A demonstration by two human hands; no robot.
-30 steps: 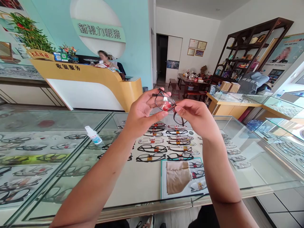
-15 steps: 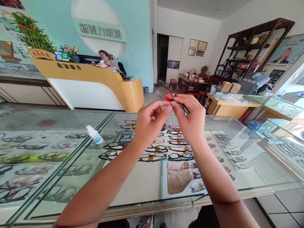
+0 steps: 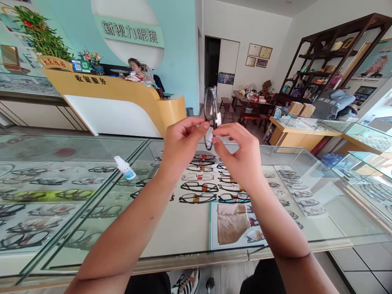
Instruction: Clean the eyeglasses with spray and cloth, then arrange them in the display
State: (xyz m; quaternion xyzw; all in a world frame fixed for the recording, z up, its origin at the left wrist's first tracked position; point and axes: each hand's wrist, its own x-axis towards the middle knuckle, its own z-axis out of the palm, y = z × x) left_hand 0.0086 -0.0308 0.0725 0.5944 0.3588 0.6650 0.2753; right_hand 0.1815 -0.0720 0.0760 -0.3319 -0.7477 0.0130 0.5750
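Observation:
A pair of dark-framed eyeglasses [image 3: 210, 107] is held up above the glass counter, turned on end. A pale tag shows on it, and the frame is slightly blurred. My left hand [image 3: 185, 139] pinches the frame between thumb and fingers from the left. From the right, thumb and forefinger of my right hand [image 3: 238, 143] close on the same glasses near a white piece. Below my wrists, a beige cloth [image 3: 232, 223] lies on the counter top. A small white spray bottle [image 3: 125, 168] stands to the left on the glass.
Under the glass of the display counter [image 3: 180, 228] lie rows of eyeglasses [image 3: 199, 187]. Across the aisle stands a yellow-and-white reception desk [image 3: 122, 110], with a person [image 3: 142, 75] behind it. More glass cases [image 3: 367, 136] are at the right.
The eyeglasses have been turned from a slanted position, with a red label showing, to upright on end. My hands have moved slightly apart, and the left has shifted left.

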